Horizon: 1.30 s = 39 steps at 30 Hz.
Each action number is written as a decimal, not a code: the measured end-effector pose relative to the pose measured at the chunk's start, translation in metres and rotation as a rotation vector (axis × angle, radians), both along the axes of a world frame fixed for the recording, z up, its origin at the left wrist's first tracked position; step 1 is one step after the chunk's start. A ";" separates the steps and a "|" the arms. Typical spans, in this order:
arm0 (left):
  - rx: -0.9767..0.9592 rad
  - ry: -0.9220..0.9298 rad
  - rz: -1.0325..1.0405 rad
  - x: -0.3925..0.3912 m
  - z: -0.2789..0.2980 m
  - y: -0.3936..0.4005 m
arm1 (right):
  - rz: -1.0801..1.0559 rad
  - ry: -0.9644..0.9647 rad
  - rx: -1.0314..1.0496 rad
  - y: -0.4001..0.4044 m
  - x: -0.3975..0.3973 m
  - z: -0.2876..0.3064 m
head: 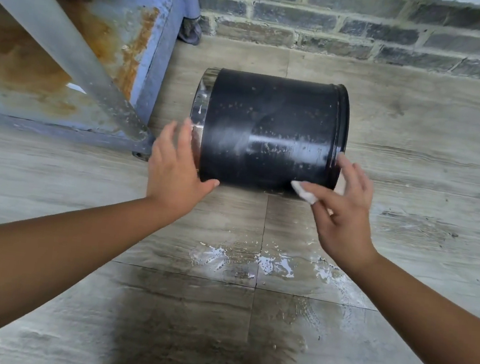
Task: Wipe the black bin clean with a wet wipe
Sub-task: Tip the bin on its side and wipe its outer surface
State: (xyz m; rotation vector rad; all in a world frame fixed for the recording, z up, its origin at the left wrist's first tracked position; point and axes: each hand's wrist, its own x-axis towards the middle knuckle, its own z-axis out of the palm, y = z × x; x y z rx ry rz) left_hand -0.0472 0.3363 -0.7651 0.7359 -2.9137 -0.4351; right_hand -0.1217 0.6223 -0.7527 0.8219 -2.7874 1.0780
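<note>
Head view looks down on one black bin (268,131) lying on its side on the tiled floor (418,127), its shiny metal band toward the left and its ridged end toward the right. It sits between the two hands, a little farther from the person than both. One left hand (174,168) is spread open with its fingers against the metal band end and its thumb reaching under the near side of the bin; it has hold of nothing else. One right hand (346,212) is loosely open at the ridged end, fingertips touching the rim, while thumb and forefinger pinch one small white wipe (303,192) against the lower near edge of the bin. Pale specks dot the bin's black side. One wet patch (271,263) glistens on the floor nearer the person, between the forearms. A rusty blue metal frame (122,48) stands just left of the bin, and a brick wall (370,23) runs behind.
</note>
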 end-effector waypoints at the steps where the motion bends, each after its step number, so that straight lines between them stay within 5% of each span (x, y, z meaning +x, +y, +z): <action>1: 0.137 -0.019 0.115 0.003 -0.001 0.002 | -0.108 -0.152 -0.094 -0.004 0.003 0.003; 4: 0.385 -0.163 0.224 0.002 -0.003 0.001 | -0.300 -0.423 -0.240 -0.012 0.005 0.004; 18: 0.422 -0.180 -0.012 -0.040 0.087 -0.024 | -0.411 -0.731 -0.749 -0.017 -0.060 0.098; 23: 0.494 -0.203 -0.021 -0.047 0.113 -0.019 | -0.401 -0.823 -0.743 -0.025 -0.075 0.111; 25: 0.368 -0.198 -0.052 -0.048 0.113 -0.015 | -0.415 -0.808 -0.723 -0.029 -0.080 0.110; 29: -0.189 -0.048 -0.328 -0.050 0.116 0.002 | -0.457 -0.793 -0.751 -0.036 -0.088 0.108; 33: -0.217 -0.100 -0.487 -0.046 0.101 0.046 | -0.452 -0.653 -0.677 -0.045 -0.091 0.100; 36: -0.325 -0.107 -0.463 -0.046 0.089 0.052 | -0.402 -0.313 -0.628 -0.049 -0.093 0.102; 39: -0.341 -0.095 -0.467 -0.054 0.090 0.046 | -0.179 -0.015 -0.255 -0.055 -0.090 0.100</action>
